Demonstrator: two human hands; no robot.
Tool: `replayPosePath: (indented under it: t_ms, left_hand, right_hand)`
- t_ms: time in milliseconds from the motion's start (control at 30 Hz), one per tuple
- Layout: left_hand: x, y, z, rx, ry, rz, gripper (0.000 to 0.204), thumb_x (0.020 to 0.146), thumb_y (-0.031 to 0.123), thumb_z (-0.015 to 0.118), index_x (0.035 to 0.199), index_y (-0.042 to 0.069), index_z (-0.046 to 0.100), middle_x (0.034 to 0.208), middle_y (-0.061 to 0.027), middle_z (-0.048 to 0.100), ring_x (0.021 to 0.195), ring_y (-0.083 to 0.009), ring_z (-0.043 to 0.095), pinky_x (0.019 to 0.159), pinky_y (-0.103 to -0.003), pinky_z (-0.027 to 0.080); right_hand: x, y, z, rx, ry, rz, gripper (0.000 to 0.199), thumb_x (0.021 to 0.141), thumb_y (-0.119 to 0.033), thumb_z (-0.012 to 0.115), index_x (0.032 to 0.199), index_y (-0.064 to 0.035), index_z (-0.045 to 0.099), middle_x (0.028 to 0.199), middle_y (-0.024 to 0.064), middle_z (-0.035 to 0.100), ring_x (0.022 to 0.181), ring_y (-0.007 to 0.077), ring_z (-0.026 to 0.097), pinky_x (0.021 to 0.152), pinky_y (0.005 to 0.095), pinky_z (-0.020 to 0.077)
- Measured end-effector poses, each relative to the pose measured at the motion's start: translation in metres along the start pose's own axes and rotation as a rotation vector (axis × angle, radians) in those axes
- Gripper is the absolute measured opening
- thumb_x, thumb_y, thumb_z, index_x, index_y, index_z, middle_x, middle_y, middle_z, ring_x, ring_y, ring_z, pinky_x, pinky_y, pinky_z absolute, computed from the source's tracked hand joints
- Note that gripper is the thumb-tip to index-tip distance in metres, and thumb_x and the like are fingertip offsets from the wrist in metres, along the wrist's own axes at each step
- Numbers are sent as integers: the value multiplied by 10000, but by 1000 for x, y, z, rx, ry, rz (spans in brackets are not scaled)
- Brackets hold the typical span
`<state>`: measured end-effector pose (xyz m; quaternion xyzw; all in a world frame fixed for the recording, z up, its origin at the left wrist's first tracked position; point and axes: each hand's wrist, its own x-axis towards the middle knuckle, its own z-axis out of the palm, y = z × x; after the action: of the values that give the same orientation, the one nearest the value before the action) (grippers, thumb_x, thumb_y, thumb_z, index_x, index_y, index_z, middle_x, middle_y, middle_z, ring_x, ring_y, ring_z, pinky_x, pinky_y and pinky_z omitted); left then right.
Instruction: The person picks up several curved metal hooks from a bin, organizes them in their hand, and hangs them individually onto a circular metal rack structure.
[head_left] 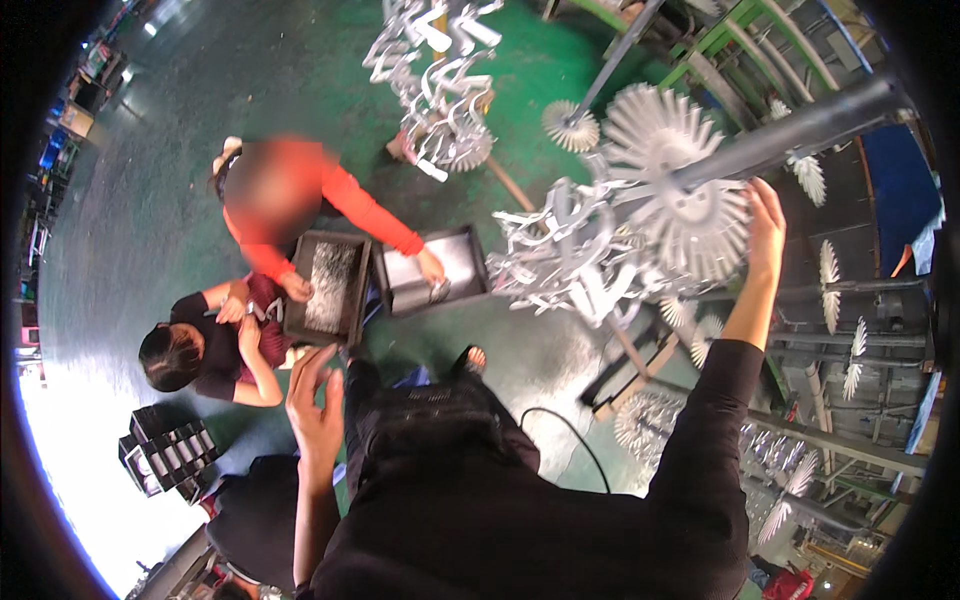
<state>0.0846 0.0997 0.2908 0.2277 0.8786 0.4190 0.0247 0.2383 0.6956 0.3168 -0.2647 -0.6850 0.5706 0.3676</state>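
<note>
My right hand (766,232) is raised at the right, its fingers against the edge of a large grey slotted disc (690,185) with blade-like teeth around its rim. The disc sits on a thick dark bar (800,135). Beside the disc, to its left, many bent silvery metal parts (580,250) hang in a cluster. Part of my right fingers is hidden at the disc's edge. My left hand (316,405) is held up in front of my body at the left, fingers slightly bent and apart, with nothing seen in it.
A person in an orange top (350,205) reaches into a dark tray (435,305); another dark bin (355,290) holds small parts. A person in black (215,345) sits at the left. More hanging metal parts (440,100) stand ahead. Racks with toothed discs (830,285) line the right.
</note>
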Motion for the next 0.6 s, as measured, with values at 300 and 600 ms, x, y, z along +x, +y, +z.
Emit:
replayPosePath:
  t_ms: [300,600]
  left_hand:
    - [55,-95,-42,-301,-393,-4,261,802,35,613,1062,21,605,992,-158,608,915,-304,601,792,-346,467]
    - [71,-194,-17,-362,-549,-111,261,794,42,620,1054,27,609,984,-166,607,908,-322,597,778,-360,472]
  right_hand:
    - [-220,88,-8,-1,558,302,160,846,-133,583,979,-44,575,807,33,579,672,114,516,624,239,432]
    - [-380,219,231,-317,-231,1330,241,820,-130,617,1047,-53,604,900,52,647,755,148,630,629,273,515]
